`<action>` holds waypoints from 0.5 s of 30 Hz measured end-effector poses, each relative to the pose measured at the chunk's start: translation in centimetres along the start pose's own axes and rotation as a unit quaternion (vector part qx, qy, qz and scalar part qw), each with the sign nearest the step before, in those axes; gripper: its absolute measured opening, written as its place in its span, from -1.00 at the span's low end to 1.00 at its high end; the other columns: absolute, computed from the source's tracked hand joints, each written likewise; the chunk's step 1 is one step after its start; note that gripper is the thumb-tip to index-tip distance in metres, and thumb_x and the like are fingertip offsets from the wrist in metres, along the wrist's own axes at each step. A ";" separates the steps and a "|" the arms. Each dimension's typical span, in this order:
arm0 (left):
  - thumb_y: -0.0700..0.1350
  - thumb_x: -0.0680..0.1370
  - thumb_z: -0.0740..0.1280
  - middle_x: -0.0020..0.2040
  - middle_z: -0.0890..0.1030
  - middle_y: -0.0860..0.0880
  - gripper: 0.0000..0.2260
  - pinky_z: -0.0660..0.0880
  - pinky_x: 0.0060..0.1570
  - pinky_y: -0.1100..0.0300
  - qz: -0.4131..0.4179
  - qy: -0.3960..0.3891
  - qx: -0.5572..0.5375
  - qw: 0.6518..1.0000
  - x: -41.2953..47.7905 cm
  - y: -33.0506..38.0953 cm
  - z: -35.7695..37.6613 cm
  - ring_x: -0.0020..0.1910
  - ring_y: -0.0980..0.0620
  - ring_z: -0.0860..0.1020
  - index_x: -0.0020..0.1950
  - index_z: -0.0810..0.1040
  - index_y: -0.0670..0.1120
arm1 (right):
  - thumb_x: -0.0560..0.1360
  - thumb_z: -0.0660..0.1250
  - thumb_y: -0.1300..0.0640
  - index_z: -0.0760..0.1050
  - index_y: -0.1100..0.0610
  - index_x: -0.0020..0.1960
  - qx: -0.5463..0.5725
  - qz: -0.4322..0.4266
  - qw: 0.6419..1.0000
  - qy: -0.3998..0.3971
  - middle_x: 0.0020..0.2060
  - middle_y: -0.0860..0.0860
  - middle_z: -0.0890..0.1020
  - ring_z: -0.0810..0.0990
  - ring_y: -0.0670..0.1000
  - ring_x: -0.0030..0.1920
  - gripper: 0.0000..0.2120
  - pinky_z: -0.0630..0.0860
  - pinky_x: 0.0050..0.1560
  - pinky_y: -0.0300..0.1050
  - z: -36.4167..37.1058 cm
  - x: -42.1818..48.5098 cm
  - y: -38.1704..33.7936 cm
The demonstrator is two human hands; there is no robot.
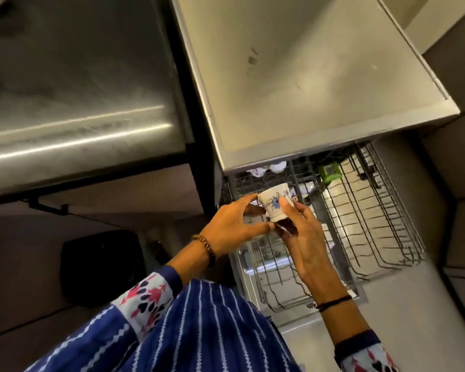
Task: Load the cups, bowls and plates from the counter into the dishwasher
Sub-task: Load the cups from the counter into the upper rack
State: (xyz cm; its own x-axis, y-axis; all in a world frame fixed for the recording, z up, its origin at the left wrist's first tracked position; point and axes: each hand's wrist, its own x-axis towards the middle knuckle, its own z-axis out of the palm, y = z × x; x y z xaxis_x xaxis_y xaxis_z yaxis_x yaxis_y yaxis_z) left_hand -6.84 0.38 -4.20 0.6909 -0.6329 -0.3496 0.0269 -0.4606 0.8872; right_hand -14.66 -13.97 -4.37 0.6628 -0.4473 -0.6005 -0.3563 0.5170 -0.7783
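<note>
Above the wire rack [360, 224], floral cup [273, 204], left hand [234, 226], right hand [304, 242] gripping

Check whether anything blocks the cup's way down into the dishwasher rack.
Nothing visible does. The left hand and right hand hold the cup over the pulled-out rack; the wires beneath look bare. White dishes and a green object sit farther back.

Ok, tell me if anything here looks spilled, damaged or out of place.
Nothing spilled or broken. Only a small dark smudge marks the counter. The cup, held between the left hand and right hand over the wire rack, is tipped on its side, but it looks intact.
</note>
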 end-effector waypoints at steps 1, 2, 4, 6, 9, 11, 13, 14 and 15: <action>0.03 0.46 0.47 0.29 0.55 0.07 -0.42 0.41 0.21 0.31 0.000 -0.013 0.020 1.000 0.9 -0.4 0.7 0.23 0.20 0.50 0.43 0.35 0.04 | 0.54 0.40 0.11 0.48 0.23 0.29 -0.005 0.008 1.000 0.006 0.07 0.19 0.69 0.72 0.05 -0.05 -0.63 0.63 -0.17 -0.14 -0.7 0.8 0.4; 0.03 0.47 0.46 0.31 0.54 0.06 -0.42 0.38 0.20 0.33 0.001 -0.027 0.048 0.998 1.9 -0.9 1.4 0.26 0.18 0.49 0.44 0.34 0.03 | 0.54 0.41 0.13 0.47 0.24 0.29 -0.015 0.017 1.000 0.012 0.08 0.21 0.68 0.72 0.06 -0.05 -0.63 0.63 -0.17 -0.14 -1.6 1.7 0.8; 0.07 0.48 0.43 0.34 0.51 0.01 -0.40 0.36 0.28 0.23 0.000 -0.056 0.132 0.990 4.3 -2.4 2.4 0.31 0.06 0.47 0.46 0.31 0.00 | 0.52 0.44 0.16 0.47 0.27 0.28 -0.044 0.032 0.998 0.023 0.07 0.21 0.68 0.73 0.07 -0.07 -0.61 0.64 -0.15 -0.12 -2.9 3.8 1.7; 0.12 0.48 0.39 0.41 0.44 -0.05 -0.36 0.20 0.44 0.08 -0.005 -0.082 0.252 0.964 6.5 -4.3 2.8 0.40 -0.05 0.37 0.49 0.27 -0.01 | 0.47 0.49 0.10 0.49 0.27 0.22 -0.104 0.029 0.994 0.034 0.03 0.19 0.69 0.73 0.07 -0.06 -0.59 0.66 -0.11 -0.06 -4.0 6.4 2.3; 0.17 0.49 0.34 0.53 0.24 -0.09 -0.30 0.02 0.52 -0.02 -0.033 -0.118 0.352 0.928 9.0 -7.1 2.5 0.53 -0.10 0.14 0.54 0.18 0.00 | 0.34 0.53 -0.17 0.57 0.11 0.07 -0.261 -0.001 0.965 0.028 -0.02 0.07 0.72 0.71 0.08 -0.01 -0.54 0.66 0.01 0.06 -4.3 10.2 3.1; 0.19 0.51 0.31 0.56 0.15 -0.10 -0.34 0.15 0.48 -0.07 -0.057 -0.134 0.366 0.919 9.7 -8.4 1.8 0.54 -0.11 0.08 0.54 0.19 0.01 | 0.37 0.54 -0.11 0.57 0.08 0.06 -0.313 -0.041 0.947 0.051 -0.01 0.03 0.70 0.68 0.07 -0.03 -0.62 0.61 -0.09 -0.12 -3.7 12.4 3.2; 0.13 0.54 0.31 0.58 0.07 -0.08 -0.39 0.23 0.45 -0.08 -0.061 -0.146 0.369 0.916 9.9 -9.4 1.2 0.55 -0.10 0.07 0.53 0.20 0.03 | 0.44 0.53 0.07 0.54 0.15 0.16 -0.328 -0.085 0.938 0.066 0.09 0.08 0.65 0.62 0.07 0.07 -0.64 0.53 -0.07 -0.26 -2.8 15.0 3.2; 0.10 0.55 0.32 0.59 0.03 -0.07 -0.40 0.24 0.45 -0.07 -0.055 -0.149 0.369 0.916 9.8 -9.6 1.0 0.55 -0.09 0.05 0.53 0.20 0.04 | 0.46 0.52 0.09 0.50 0.20 0.24 -0.357 -0.105 0.926 0.068 0.17 0.12 0.63 0.59 0.08 0.14 -0.58 0.51 0.01 -0.27 -2.2 16.2 3.1; 0.08 0.55 0.33 0.59 0.00 -0.06 -0.40 0.24 0.45 -0.06 -0.053 -0.150 0.366 0.917 9.7 -9.8 0.9 0.55 -0.09 0.04 0.54 0.20 0.04 | 0.47 0.51 0.06 0.47 0.22 0.30 -0.404 -0.122 0.903 0.077 0.24 0.14 0.60 0.58 0.10 0.21 -0.51 0.46 0.08 -0.26 -1.6 17.3 3.0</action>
State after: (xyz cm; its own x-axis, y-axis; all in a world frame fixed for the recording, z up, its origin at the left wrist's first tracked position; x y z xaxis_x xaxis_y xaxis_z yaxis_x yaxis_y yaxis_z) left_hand -1.06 -1.84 -16.52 0.4793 -0.6528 -0.5866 -0.4852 -0.7540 0.4427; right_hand -5.32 -21.29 -17.39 0.7101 -0.6037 -0.3624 -0.6170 -0.2855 -0.7333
